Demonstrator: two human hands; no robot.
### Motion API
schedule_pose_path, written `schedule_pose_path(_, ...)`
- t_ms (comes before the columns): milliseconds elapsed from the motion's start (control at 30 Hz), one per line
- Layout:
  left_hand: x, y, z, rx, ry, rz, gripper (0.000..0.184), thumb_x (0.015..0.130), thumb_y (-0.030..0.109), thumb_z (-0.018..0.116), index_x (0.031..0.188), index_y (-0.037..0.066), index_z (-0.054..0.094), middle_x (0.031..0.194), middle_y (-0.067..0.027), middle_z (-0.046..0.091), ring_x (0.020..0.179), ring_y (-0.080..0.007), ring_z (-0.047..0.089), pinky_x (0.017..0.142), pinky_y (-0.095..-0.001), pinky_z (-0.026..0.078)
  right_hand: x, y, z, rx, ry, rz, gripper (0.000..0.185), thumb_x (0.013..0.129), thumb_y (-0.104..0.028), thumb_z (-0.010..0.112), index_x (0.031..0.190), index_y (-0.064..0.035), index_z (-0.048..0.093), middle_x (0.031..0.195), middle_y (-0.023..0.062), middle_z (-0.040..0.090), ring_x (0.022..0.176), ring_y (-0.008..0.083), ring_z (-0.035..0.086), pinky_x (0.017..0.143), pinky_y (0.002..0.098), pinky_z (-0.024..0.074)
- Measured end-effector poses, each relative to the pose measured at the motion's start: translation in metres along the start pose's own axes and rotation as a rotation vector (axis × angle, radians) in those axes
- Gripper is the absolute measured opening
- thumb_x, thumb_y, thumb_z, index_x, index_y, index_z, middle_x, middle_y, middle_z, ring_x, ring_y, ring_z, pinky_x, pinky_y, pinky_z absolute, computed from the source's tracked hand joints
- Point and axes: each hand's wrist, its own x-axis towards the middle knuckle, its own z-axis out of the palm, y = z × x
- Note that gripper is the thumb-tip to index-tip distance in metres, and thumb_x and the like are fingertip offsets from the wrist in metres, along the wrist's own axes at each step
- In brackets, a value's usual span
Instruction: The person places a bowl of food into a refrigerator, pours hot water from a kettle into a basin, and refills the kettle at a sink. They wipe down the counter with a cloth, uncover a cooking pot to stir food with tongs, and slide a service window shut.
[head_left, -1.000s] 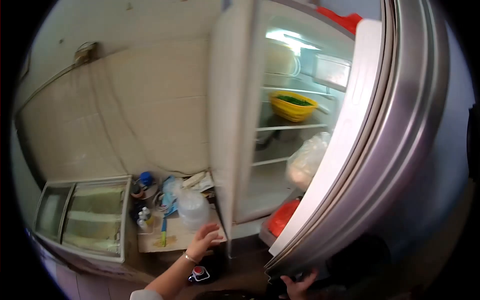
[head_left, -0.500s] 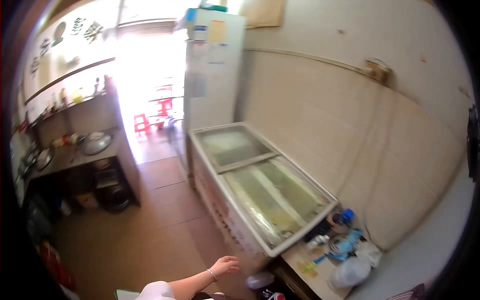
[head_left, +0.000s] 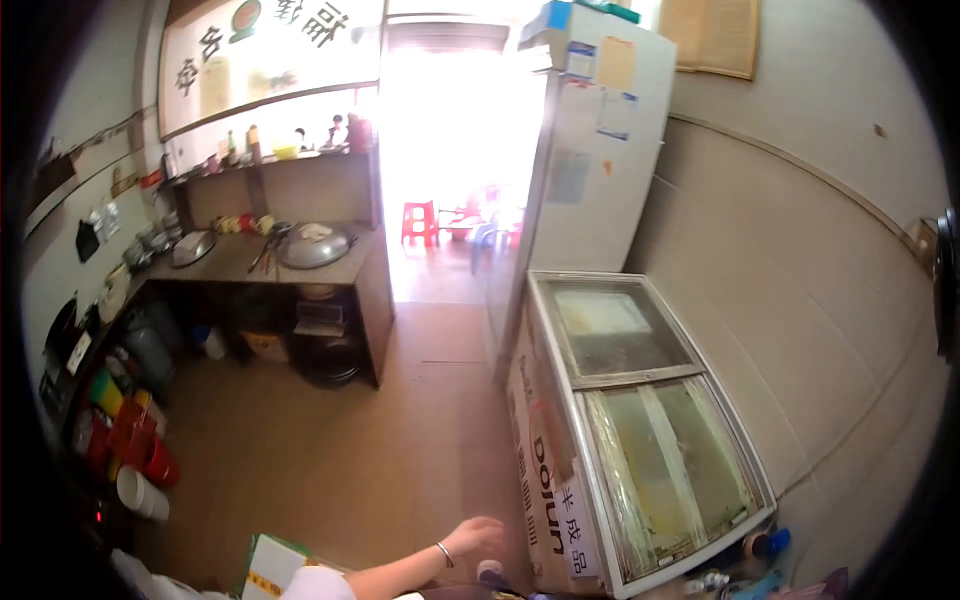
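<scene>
My left hand [head_left: 476,537] reaches out low in the middle of the view, with a bracelet [head_left: 445,555] at the wrist. Its fingers are loosely stretched out and hold nothing. It hangs over the floor [head_left: 430,450], just left of the chest freezer [head_left: 600,470] and touching neither. The freezer has a glass lid [head_left: 660,455] in a white frame and lettering on its side. My right hand is out of view.
A tall pale cabinet [head_left: 600,150] with papers on it stands behind the freezer. At left is a counter [head_left: 240,262] with a metal lid [head_left: 315,247]. Buckets [head_left: 142,492] stand at lower left, a carton [head_left: 275,568] at the bottom. Red stools [head_left: 420,222] show beyond the doorway.
The view has swung left, away from the open fridge, to the room and doorway. My right hand has left the view. My left hand is still open and empty.
</scene>
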Motion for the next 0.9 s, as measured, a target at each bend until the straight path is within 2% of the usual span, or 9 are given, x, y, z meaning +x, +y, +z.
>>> schedule_pose_path(33, 0.002, 0.009, -0.009, 0.009, 0.056, 0.059, 0.034, 0.083, 0.020, 0.055, 0.111, 0.002, 0.049, 0.099, -0.0091, 0.057, 0.088, -0.0164, 0.058, 0.075, -0.0275, 0.047, -0.021, -0.032, 0.053, 0.023, -0.014, -0.021, 0.029, 0.085, -0.020, 0.051, 0.108, -0.0026, 0.047, 0.098, 0.0181, 0.053, 0.092, 0.0295, 0.052, 0.077, 0.0402, 0.0434)
schedule_pose_path(100, 0.006, 0.014, -0.026, -0.011, 0.124, 0.126, 0.034, 0.084, 0.020, 0.055, 0.111, 0.002, 0.048, 0.099, -0.0091, 0.057, 0.088, -0.0164, 0.058, 0.074, -0.0276, 0.048, -0.058, -0.126, 0.149, 0.941, -0.869, 0.658, 0.035, 0.078, -0.013, 0.058, 0.109, -0.0039, 0.045, 0.096, 0.0055, 0.048, 0.084, 0.0151, 0.047, 0.070, 0.0263, 0.0422)
schedule_pose_path(167, 0.016, 0.026, -0.052, -0.014, 0.240, 0.151, 0.033, 0.084, 0.021, 0.055, 0.110, 0.001, 0.048, 0.099, -0.0089, 0.057, 0.088, -0.0158, 0.058, 0.074, -0.0281, 0.048, -0.126, -0.276, 0.146, 1.188, -0.929, 0.298, 0.023, 0.080, -0.008, 0.052, 0.103, -0.0052, 0.051, 0.092, 0.0041, 0.053, 0.077, 0.0134, 0.052, 0.069, 0.0252, 0.0455)
schedule_pose_path(233, 0.017, 0.038, -0.069, -0.053, 0.321, 0.178, 0.033, 0.084, 0.021, 0.054, 0.110, 0.001, 0.048, 0.099, -0.0086, 0.057, 0.088, -0.0156, 0.058, 0.074, -0.0275, 0.048, -0.180, -0.374, 0.137, 1.207, -1.608, 0.366, 0.027, 0.079, -0.010, 0.057, 0.104, -0.0049, 0.052, 0.091, 0.0032, 0.055, 0.079, 0.0142, 0.054, 0.071, 0.0271, 0.0457)
schedule_pose_path(400, -0.002, 0.030, -0.137, -0.249, 0.502, 0.293, 0.030, 0.084, 0.019, 0.054, 0.108, 0.002, 0.049, 0.098, -0.0076, 0.057, 0.085, -0.0156, 0.058, 0.070, -0.0259, 0.048, -0.259, -0.526, 0.055, 1.287, -2.198, -1.208, 0.047, 0.081, -0.027, 0.058, 0.119, -0.0044, 0.044, 0.108, 0.0138, 0.055, 0.095, 0.0248, 0.055, 0.083, 0.0333, 0.0433)
schedule_pose_path(467, -0.014, 0.019, -0.178, -0.358, 0.671, 0.333, 0.029, 0.083, 0.017, 0.056, 0.107, 0.003, 0.049, 0.097, -0.0076, 0.057, 0.084, -0.0194, 0.060, 0.068, -0.0318, 0.051, -0.287, -0.565, 0.042, 1.098, -2.657, -1.310, 0.051, 0.082, -0.031, 0.055, 0.123, -0.0050, 0.040, 0.113, 0.0147, 0.053, 0.099, 0.0279, 0.053, 0.086, 0.0350, 0.0412)
schedule_pose_path(600, -0.058, 0.006, -0.261, -0.518, 0.894, 0.344, 0.025, 0.081, 0.016, 0.057, 0.102, 0.005, 0.050, 0.093, -0.0065, 0.057, 0.078, -0.0182, 0.060, 0.063, -0.0300, 0.050, -0.366, -0.627, 0.054, 1.003, -2.262, -1.736, 0.046, 0.081, -0.031, 0.053, 0.120, -0.0081, 0.044, 0.112, 0.0155, 0.053, 0.101, 0.0303, 0.052, 0.087, 0.0381, 0.0409)
schedule_pose_path(800, -0.103, 0.057, -0.368, -0.805, 1.168, 0.546, 0.019, 0.082, 0.017, 0.054, 0.099, 0.008, 0.051, 0.090, -0.0050, 0.057, 0.074, -0.0170, 0.058, 0.059, -0.0281, 0.048, -0.437, -0.763, 0.056, 0.925, -2.251, -1.642, 0.041, 0.079, -0.030, 0.057, 0.113, -0.0068, 0.051, 0.101, 0.0135, 0.059, 0.092, 0.0272, 0.057, 0.080, 0.0356, 0.0455)
schedule_pose_path(900, -0.102, 0.094, -0.421, -0.747, 1.185, 0.530, 0.022, 0.083, 0.019, 0.053, 0.101, 0.007, 0.051, 0.092, -0.0058, 0.057, 0.077, -0.0162, 0.058, 0.063, -0.0276, 0.047, -0.508, -0.802, 0.076, 1.086, -2.393, -1.212, 0.038, 0.079, -0.022, 0.059, 0.111, -0.0038, 0.051, 0.092, 0.0100, 0.061, 0.083, 0.0185, 0.059, 0.074, 0.0292, 0.0468)
